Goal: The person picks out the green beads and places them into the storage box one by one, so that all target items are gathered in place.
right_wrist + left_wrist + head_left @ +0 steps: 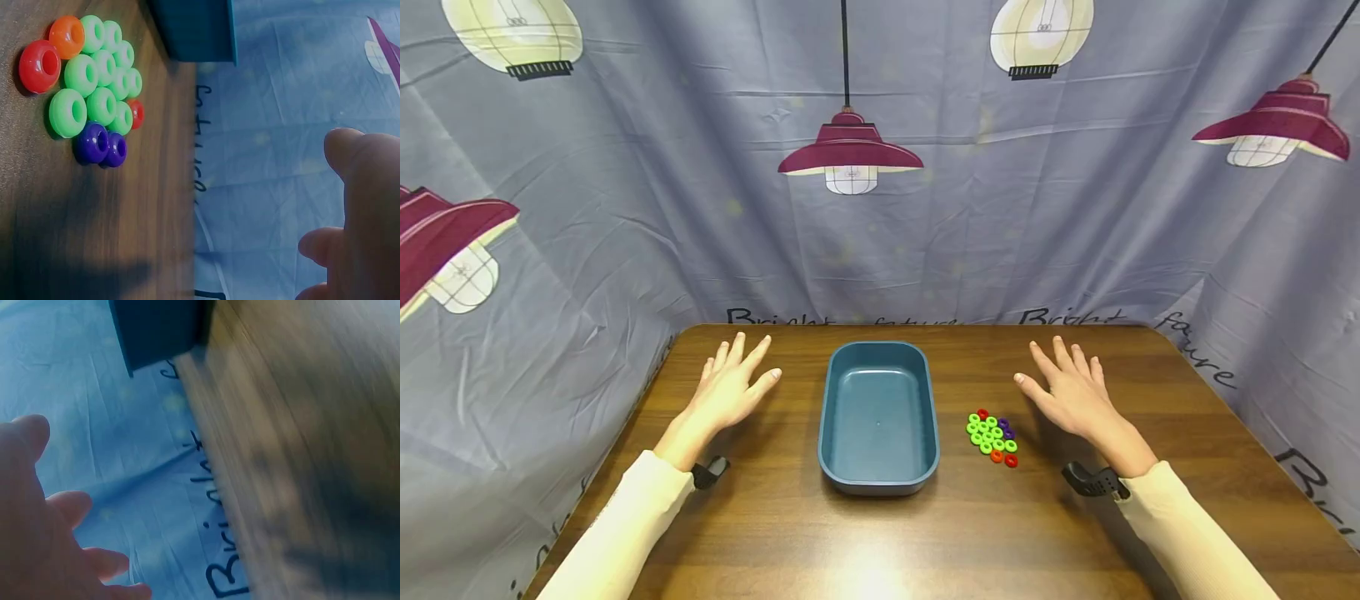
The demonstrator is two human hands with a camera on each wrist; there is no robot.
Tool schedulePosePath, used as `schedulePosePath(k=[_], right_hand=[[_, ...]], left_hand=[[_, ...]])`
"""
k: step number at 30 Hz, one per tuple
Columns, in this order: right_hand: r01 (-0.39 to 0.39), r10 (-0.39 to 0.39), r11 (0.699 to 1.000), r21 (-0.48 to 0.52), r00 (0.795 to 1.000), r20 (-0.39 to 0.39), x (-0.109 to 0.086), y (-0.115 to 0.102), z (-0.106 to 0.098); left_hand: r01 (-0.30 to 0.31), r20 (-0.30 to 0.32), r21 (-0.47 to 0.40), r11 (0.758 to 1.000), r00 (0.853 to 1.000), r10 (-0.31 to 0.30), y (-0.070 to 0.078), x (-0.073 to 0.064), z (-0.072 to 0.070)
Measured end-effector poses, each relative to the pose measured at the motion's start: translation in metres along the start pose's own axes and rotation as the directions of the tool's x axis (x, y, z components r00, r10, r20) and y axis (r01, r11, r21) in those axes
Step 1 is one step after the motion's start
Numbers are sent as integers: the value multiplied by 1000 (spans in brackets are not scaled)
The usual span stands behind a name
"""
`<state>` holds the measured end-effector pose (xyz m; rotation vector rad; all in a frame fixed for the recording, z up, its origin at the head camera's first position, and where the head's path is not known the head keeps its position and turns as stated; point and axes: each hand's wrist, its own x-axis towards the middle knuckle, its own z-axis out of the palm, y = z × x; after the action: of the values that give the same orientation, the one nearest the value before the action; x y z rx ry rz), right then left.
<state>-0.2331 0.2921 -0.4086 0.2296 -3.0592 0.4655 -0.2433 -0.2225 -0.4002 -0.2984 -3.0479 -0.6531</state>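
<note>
My left hand (pixel 730 390) hovers over the table's left side, fingers spread, holding nothing. On the right, my right hand (pixel 1071 396) is likewise spread above the table, nearest to a cluster of ring-shaped beads (pixel 983 427). Most of these beads are green (pixel 81 75), with two purple ones (pixel 92 142), an orange one (pixel 67 37) and red ones (pixel 40 66) at the cluster's edges. They lie flat in a tight group. Between the hands stands a blue rectangular tray (pixel 878 485), with nothing inside; the beads are just to its right.
The brown wooden table (pixel 760 533) ends at a grey-blue curtain (pixel 715 208) printed with lamps and lettering. Black wrist straps (pixel 1093 481) show at both cuffs. The tray's side wall (pixel 194 31) rises beyond the beads in the right wrist view.
</note>
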Motion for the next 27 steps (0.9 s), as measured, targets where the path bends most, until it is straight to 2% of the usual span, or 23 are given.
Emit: schedulePosePath(k=[5, 8, 12, 16, 19, 24, 26, 27], right_hand=[[-1, 1, 1000, 5, 1000, -4, 0, 1, 1], [-7, 7, 1000, 14, 1000, 3, 0, 1, 3], [-10, 10, 1000, 22, 1000, 8, -1, 1, 7], [-7, 6, 1000, 31, 1000, 8, -1, 1, 9], [-7, 7, 999, 35, 1000, 8, -1, 2, 10], [-16, 16, 999, 38, 1000, 17, 0, 4, 12], [-17, 17, 999, 41, 1000, 17, 0, 4, 13], [-17, 17, 999, 44, 1000, 15, 0, 4, 13]], left_hand=[[-46, -21, -103, 994, 999, 44, 4, -3, 9], [-96, -51, -185, 978, 995, 88, 8, -5, 19], [-157, -94, -302, 940, 986, 135, 17, -7, 35], [-168, -93, -422, 891, 985, 142, 27, -10, 51], [-140, -62, -546, 826, 990, 126, 35, -14, 60], [-78, 21, -743, 664, 990, 140, 42, -19, 74], [-65, 45, -782, 620, 986, 161, 43, -21, 79], [-62, 51, -793, 607, 985, 167, 44, -21, 80]])
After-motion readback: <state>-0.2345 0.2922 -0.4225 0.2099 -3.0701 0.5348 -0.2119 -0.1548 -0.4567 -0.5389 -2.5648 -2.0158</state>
